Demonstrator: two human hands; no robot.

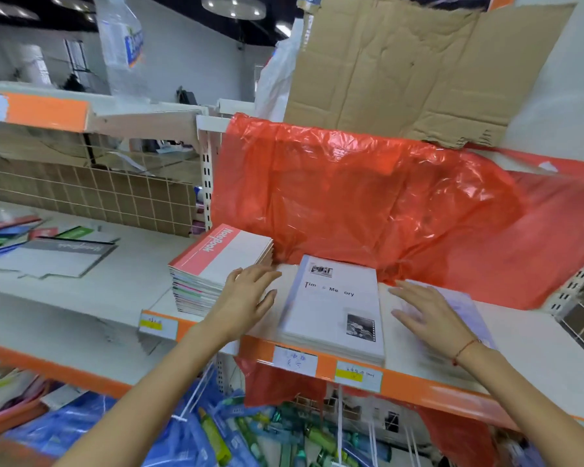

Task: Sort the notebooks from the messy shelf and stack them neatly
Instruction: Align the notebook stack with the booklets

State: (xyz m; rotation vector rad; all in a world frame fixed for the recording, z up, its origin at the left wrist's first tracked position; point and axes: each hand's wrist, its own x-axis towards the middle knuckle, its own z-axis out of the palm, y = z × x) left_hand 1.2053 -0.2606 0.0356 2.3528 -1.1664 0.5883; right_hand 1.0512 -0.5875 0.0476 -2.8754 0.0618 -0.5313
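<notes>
Both hands w/ fingers spread and straight, holding nothing: left hand (246,291) rests against the right side of the pink-topped "NoteBook" stack (216,269), right hand (425,311) lies flat on a pale lilac notebook (459,308), blurred, so prob. more than one under it. Btwn the hands sits the white "Time Memory" notebook stack (334,308) at the shelf (520,335) front edge. Red plastic sheet (385,203) hangs behind; more notebooks (58,251) lie scattered on the left shelf.
</notes>
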